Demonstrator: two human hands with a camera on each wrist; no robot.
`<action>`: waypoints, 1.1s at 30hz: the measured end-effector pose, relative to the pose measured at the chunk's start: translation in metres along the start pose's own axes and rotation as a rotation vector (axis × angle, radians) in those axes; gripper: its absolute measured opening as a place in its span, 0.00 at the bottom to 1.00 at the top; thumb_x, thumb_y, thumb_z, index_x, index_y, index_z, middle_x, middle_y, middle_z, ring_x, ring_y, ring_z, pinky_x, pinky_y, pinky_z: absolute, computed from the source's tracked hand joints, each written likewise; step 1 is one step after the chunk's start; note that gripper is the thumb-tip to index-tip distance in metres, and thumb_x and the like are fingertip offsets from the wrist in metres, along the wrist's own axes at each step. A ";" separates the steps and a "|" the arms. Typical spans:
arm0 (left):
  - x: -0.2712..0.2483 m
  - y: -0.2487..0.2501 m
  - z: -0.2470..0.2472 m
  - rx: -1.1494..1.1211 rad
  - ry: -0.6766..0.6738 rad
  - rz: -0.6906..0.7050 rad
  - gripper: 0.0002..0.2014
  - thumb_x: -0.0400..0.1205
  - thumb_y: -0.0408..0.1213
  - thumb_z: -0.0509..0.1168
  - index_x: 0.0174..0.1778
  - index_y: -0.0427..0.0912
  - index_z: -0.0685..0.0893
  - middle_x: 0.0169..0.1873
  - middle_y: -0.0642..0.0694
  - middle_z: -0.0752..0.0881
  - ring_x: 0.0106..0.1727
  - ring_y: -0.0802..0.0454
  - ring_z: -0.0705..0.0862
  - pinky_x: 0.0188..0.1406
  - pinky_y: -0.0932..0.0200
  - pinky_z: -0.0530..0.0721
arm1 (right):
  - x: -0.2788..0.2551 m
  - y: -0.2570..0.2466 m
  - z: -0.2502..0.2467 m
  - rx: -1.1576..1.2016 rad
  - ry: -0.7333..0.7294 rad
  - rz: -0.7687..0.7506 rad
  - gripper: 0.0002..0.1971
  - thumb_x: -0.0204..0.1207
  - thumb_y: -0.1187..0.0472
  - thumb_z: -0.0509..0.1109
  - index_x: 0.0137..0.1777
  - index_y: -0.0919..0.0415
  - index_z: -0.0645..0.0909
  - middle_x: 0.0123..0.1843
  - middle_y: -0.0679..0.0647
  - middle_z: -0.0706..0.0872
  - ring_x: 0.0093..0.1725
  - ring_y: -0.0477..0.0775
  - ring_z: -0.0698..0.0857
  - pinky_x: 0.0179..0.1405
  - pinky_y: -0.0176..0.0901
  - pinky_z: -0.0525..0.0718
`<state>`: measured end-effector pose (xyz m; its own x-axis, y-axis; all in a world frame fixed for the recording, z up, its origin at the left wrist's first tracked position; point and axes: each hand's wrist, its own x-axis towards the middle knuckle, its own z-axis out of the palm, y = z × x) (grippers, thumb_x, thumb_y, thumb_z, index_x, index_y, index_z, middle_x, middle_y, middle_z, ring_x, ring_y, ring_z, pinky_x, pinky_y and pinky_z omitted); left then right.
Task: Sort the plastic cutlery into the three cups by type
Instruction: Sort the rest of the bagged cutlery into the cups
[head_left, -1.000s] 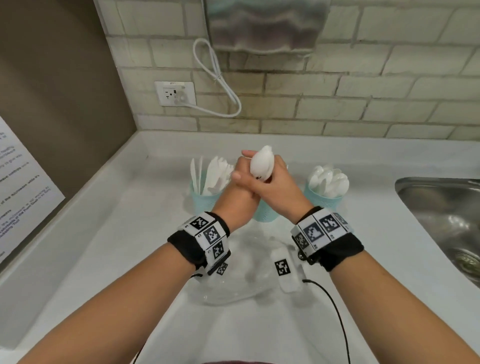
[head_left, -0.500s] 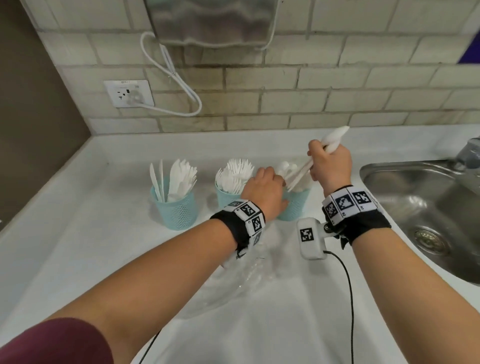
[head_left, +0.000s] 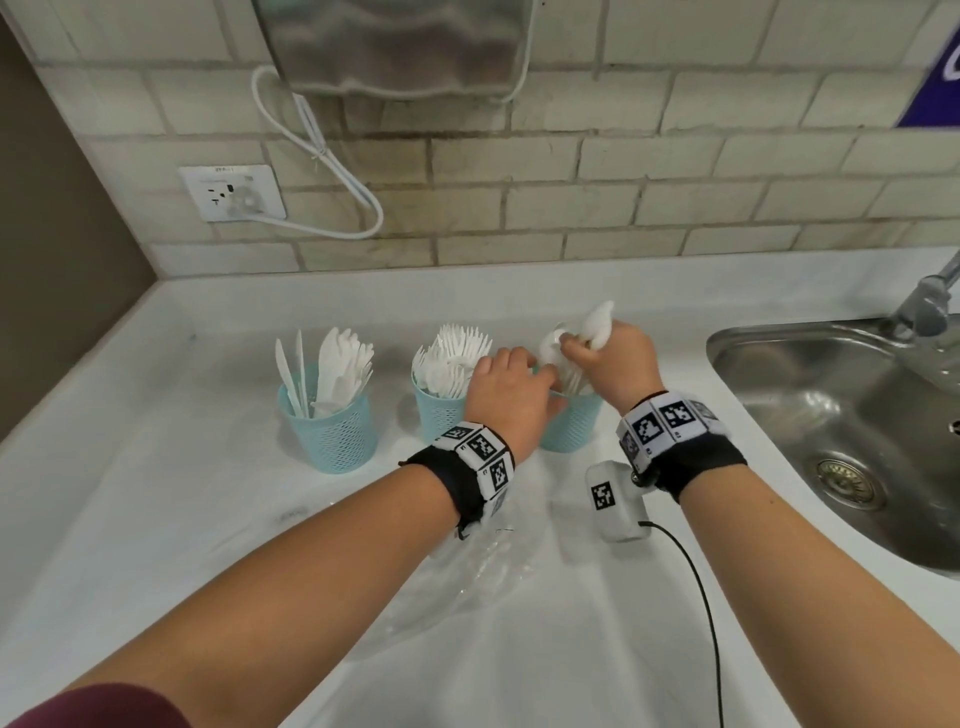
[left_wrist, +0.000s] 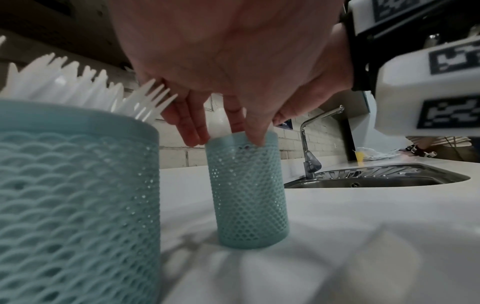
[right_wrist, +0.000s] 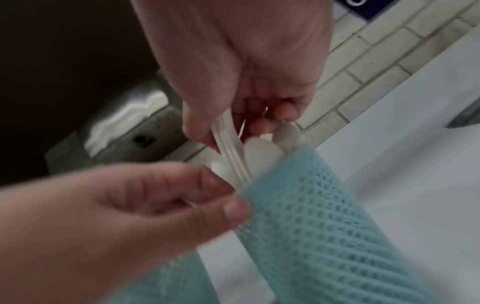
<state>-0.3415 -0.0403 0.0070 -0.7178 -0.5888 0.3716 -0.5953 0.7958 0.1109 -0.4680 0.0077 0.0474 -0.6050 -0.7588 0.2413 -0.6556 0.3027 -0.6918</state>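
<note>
Right hand (head_left: 615, 358) is closed around a bundle of white plastic spoons (right_wrist: 228, 144), handles down in the right-most teal mesh cup (head_left: 571, 421). Left hand (head_left: 506, 395) has fingers curled over that cup's rim. White forks (head_left: 452, 358) fill the middle teal cup (head_left: 439, 415); knives (head_left: 332, 369) stand in the left one (head_left: 332, 431).

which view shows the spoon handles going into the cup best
The right wrist view: the spoon handles run from the right hand down into the blue cup. The head view hides them behind both hands; the left wrist view shows only one spoon bowl.
</note>
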 end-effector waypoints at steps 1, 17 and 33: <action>0.000 0.000 0.000 0.011 0.013 -0.005 0.18 0.82 0.55 0.59 0.60 0.49 0.83 0.60 0.46 0.80 0.64 0.46 0.75 0.63 0.52 0.67 | -0.001 0.002 0.004 -0.051 -0.025 -0.018 0.19 0.75 0.52 0.69 0.27 0.59 0.70 0.31 0.57 0.79 0.34 0.58 0.78 0.30 0.44 0.67; -0.001 -0.007 -0.004 -0.024 0.050 -0.032 0.18 0.77 0.61 0.62 0.53 0.54 0.83 0.51 0.52 0.83 0.59 0.49 0.76 0.60 0.53 0.63 | -0.028 0.044 0.001 -0.301 0.019 -0.399 0.19 0.82 0.58 0.62 0.71 0.44 0.76 0.71 0.43 0.80 0.75 0.53 0.72 0.65 0.49 0.66; -0.143 -0.104 -0.090 -0.069 -0.266 -0.094 0.09 0.82 0.46 0.63 0.56 0.59 0.83 0.52 0.59 0.84 0.57 0.56 0.79 0.51 0.59 0.74 | -0.117 -0.025 0.032 -0.317 -0.606 -0.012 0.25 0.76 0.41 0.66 0.67 0.57 0.79 0.60 0.51 0.84 0.58 0.51 0.82 0.62 0.44 0.77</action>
<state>-0.1445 -0.0258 0.0247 -0.7357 -0.6694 0.1035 -0.6441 0.7386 0.1989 -0.3666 0.0710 0.0144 -0.2974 -0.9241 -0.2401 -0.8170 0.3765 -0.4367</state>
